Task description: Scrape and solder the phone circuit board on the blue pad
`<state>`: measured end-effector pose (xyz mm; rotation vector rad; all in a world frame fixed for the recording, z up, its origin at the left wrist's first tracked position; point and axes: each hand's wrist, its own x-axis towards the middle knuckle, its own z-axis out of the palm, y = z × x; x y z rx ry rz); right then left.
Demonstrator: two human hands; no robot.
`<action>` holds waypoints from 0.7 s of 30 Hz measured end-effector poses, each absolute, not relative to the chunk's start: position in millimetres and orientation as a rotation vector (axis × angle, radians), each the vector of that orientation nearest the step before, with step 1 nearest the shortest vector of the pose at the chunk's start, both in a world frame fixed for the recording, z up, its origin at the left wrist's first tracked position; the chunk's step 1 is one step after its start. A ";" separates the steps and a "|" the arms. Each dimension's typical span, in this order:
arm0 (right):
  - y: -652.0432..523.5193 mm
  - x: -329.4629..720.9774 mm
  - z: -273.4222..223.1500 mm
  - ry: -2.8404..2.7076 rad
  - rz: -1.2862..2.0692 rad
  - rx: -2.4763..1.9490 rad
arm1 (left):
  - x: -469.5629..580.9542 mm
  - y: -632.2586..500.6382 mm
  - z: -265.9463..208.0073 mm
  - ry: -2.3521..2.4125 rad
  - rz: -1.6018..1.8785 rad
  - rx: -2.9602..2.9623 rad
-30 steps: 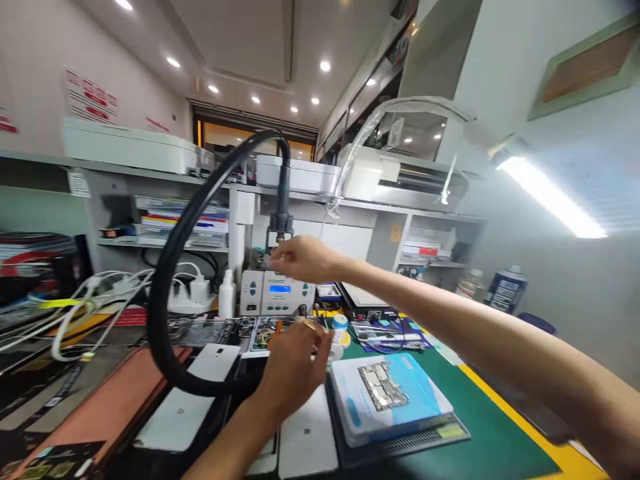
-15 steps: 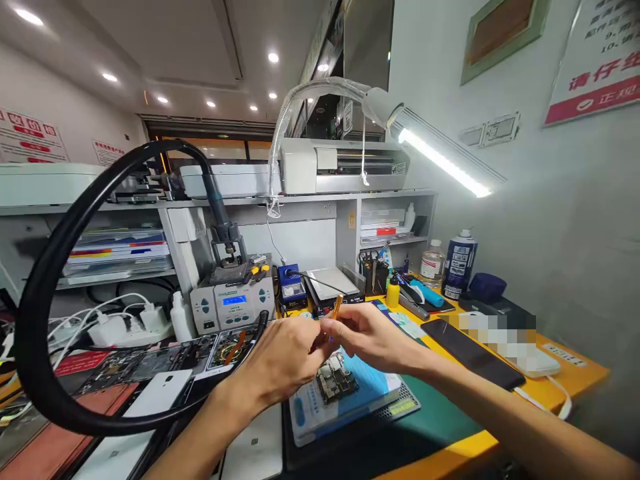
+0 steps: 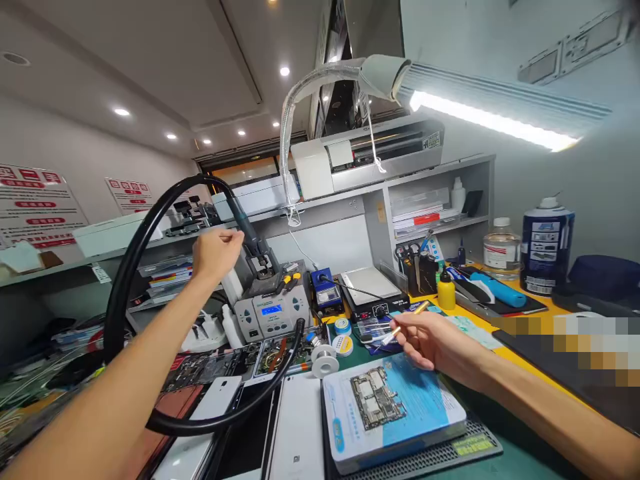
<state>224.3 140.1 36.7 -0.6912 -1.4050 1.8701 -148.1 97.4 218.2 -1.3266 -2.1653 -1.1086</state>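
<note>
My left hand point(image 3: 217, 255) is raised at the left, its fingers curled together beside the hot air gun handle point(image 3: 247, 230), which stands in its holder. Whether it touches the handle or pinches something small, I cannot tell. Between the thumb and fingers of my right hand point(image 3: 425, 337) is a slim gold-coloured brush point(image 3: 416, 311), its pale tip pointing down and left. Below that hand, a phone circuit board point(image 3: 376, 398) lies on a blue and white box point(image 3: 425, 417).
The hot air station point(image 3: 273, 312) stands at the back, its black hose point(image 3: 116, 293) looping across the left. A solder spool point(image 3: 325, 361) is beside the box. A lit lamp point(image 3: 500, 123) hangs above. A yellow bottle point(image 3: 446, 292) and a spray can point(image 3: 546, 247) are at right.
My hands were together over the circuit board and have moved apart. The left rose leftward towards the hot air gun; the right keeps the brush, now tip down. The view has tilted and shifted.
</note>
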 end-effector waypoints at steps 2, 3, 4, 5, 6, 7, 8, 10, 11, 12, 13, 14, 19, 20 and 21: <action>138.8 225.9 34.6 -1.376 1.912 -0.672 | -161.8 120.9 234.5 -2.209 -1.080 -1.246; 138.0 227.4 34.4 -1.366 1.926 -0.671 | -165.3 131.6 239.2 -2.227 -1.067 -1.231; 137.2 229.1 34.3 -1.357 1.937 -0.675 | -167.4 141.0 241.8 -2.240 -1.055 -1.225; 136.5 230.7 34.2 -1.351 1.947 -0.680 | -168.5 148.8 242.9 -2.246 -1.045 -1.210; 135.8 232.2 33.9 -1.345 1.956 -0.683 | -169.1 155.0 243.0 -2.248 -1.038 -1.194; 135.0 233.4 33.7 -1.339 1.966 -0.683 | -169.4 159.5 242.4 -2.246 -1.032 -1.173; 134.3 234.3 33.5 -1.334 1.975 -0.681 | -169.6 162.6 241.5 -2.241 -1.026 -1.149; 132.7 235.2 33.3 -1.326 1.993 -0.666 | -170.3 165.2 239.3 -2.230 -1.012 -1.110; 131.9 235.4 33.4 -1.322 2.002 -0.659 | -170.6 165.4 238.1 -2.224 -1.005 -1.093; 131.1 235.4 33.6 -1.317 2.010 -0.654 | -170.8 165.4 236.7 -2.217 -0.998 -1.077; 130.5 235.4 33.8 -1.313 2.018 -0.651 | -171.0 165.4 235.4 -2.210 -0.993 -1.061; 130.1 235.3 34.1 -1.310 2.025 -0.649 | -170.9 165.5 234.2 -2.202 -0.990 -1.050; 128.6 235.8 35.7 -1.292 2.045 -0.660 | -168.4 167.8 237.9 -2.163 -1.011 -1.053; 128.2 236.0 35.9 -1.292 2.049 -0.663 | -167.5 167.6 241.3 -2.147 -1.025 -1.053; 128.0 236.2 36.1 -1.294 2.053 -0.666 | -166.5 166.7 245.3 -2.125 -1.041 -1.050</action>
